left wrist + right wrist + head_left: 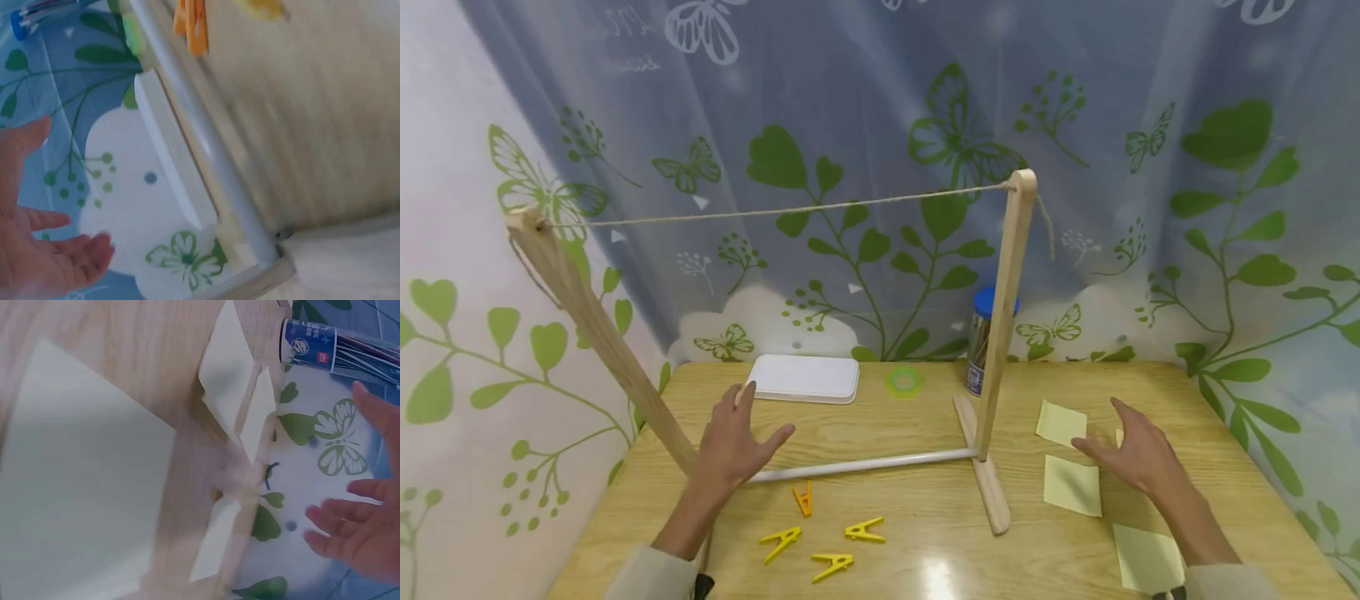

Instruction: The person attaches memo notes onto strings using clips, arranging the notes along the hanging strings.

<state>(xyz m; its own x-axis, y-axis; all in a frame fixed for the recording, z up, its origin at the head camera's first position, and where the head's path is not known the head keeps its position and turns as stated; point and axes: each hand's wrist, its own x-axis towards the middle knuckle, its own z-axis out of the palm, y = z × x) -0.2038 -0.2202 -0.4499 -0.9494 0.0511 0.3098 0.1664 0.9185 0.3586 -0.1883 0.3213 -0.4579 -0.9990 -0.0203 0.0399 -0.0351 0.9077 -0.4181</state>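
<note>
My left hand hovers with fingers spread beside the left post of a wooden frame, overlapping the near end of its white rod in the head view. Nothing is in its grasp. On the right, my right hand is held above pale yellow paper squares, its thumb and fingers apart and holding nothing. It partly hides one square behind it. Below the rod lie an orange clothespin and three yellow clothespins. A string runs between the tops of the two wooden posts.
The right post stands on a wooden foot. Behind it is a clear jar with a blue lid. A white flat case and a green ring lie at the back, by a leaf-patterned curtain.
</note>
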